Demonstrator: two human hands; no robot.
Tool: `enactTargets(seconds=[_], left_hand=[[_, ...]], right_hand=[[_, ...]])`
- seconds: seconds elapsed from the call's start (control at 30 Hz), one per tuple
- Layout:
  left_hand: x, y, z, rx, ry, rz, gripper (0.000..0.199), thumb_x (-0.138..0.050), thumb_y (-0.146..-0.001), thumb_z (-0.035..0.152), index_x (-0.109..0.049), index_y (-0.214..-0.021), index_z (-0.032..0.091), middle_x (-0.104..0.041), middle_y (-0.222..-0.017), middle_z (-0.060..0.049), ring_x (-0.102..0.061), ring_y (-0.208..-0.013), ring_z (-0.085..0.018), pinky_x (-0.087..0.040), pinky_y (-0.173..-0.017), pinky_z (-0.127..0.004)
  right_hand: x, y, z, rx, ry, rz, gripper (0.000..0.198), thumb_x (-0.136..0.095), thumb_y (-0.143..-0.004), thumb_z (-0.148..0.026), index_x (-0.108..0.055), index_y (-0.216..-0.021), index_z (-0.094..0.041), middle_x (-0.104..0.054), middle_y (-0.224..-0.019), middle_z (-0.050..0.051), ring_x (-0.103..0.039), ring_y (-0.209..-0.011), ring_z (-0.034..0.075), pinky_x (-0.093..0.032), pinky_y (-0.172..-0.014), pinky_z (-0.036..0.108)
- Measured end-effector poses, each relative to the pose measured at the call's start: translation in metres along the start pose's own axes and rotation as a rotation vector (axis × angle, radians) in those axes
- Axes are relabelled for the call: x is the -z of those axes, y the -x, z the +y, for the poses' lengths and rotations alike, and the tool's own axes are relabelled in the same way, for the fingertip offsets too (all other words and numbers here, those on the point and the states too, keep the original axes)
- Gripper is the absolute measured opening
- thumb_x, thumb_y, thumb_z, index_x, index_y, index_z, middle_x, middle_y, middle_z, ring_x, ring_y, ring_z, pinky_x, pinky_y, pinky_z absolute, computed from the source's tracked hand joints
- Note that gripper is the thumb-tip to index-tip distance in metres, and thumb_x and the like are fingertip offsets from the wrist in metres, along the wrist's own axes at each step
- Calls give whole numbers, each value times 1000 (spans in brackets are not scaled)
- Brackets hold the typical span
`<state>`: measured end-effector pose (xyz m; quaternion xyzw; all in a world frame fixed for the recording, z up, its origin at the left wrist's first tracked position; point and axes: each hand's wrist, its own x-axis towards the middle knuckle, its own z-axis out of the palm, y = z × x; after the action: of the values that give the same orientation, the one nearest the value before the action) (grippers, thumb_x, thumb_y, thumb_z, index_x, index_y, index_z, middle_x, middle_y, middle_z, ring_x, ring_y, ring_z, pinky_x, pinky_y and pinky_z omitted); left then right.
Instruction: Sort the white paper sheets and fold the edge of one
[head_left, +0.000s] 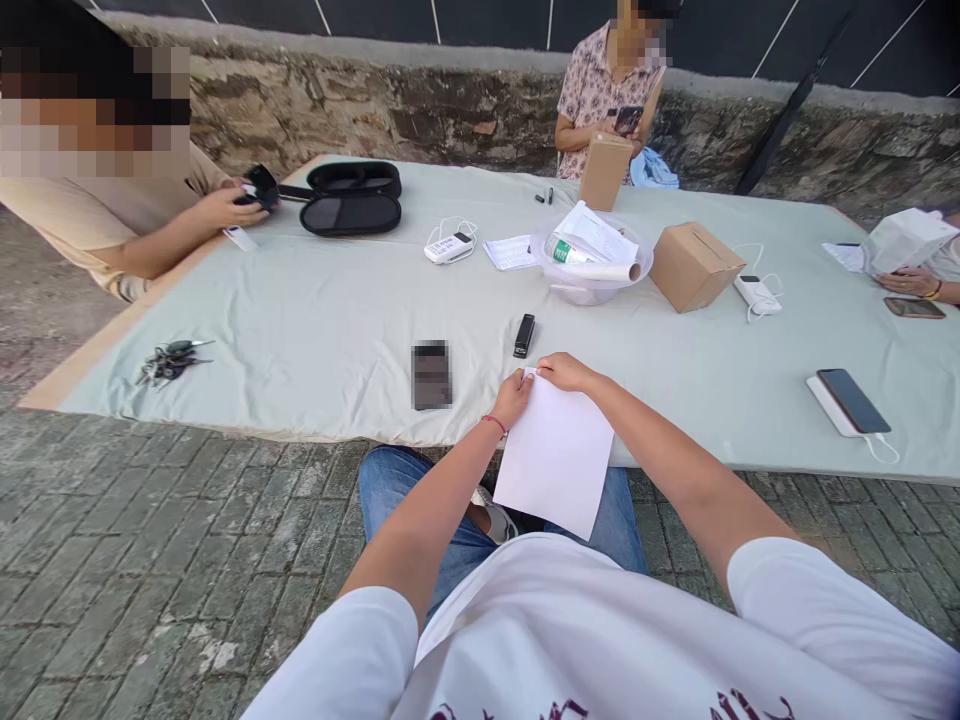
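White paper (556, 450) stretches from the table's near edge down over my lap. At its far edge, my left hand (513, 398) pinches the left corner, a red band round the wrist. Close beside it, my right hand (564, 372) is closed on the same far edge, fingers bent over the paper. Whether it is one sheet or a few, I cannot tell. Just beyond my hands lies a small black stapler (524, 336), touched by neither. Left of it a dark, blurred-out flat object (431, 375) rests on the cloth.
The cloth-covered table (315, 330) carries keys (172, 362), an open black case (351, 200), a plastic bowl (592, 290) of papers, a cardboard box (694, 268), power banks (448, 247) and a phone (853, 400). Other people sit at the left, far side and right.
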<state>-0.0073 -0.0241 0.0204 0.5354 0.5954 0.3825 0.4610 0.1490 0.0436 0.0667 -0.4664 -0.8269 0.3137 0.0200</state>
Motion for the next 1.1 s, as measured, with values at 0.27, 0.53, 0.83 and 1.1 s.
enactTargets(seconds=[0.27,0.53,0.83,1.1], left_hand=[[-4,0,-9,-34,-2,51,28,-44,-94,38,-38,-72,21,-43,-64,3,-42,-64,-13,-36,-66,-28],[-3,-6,-25,-49,113,100,30,-44,-93,45,-44,-75,21,-50,-70,1,-46,-67,-14,-39,-68,-28],[-1,-5,-28,-88,56,121,30,-42,-96,42,-42,-74,21,-51,-70,1,-48,-68,-15,-40,-70,-29],[0,-1,-20,-88,-6,121,30,-38,-97,35,-38,-71,21,-51,-69,0,-50,-68,-15,-38,-71,-31]], right_hand=[[-12,-12,-5,74,30,52,43,-37,-95,-13,-57,-133,-22,-60,-134,5,-56,-118,18,-42,-97,28],[-2,-6,-31,39,268,15,48,-43,-84,-2,-64,-122,-21,-63,-127,7,-57,-115,23,-44,-93,31],[-4,-8,-44,29,368,-44,39,-44,-86,-7,-65,-116,-20,-65,-121,10,-61,-108,25,-45,-85,33],[-11,-11,-38,-4,294,-22,46,-44,-85,-7,-62,-126,-22,-64,-126,7,-59,-115,24,-45,-90,32]])
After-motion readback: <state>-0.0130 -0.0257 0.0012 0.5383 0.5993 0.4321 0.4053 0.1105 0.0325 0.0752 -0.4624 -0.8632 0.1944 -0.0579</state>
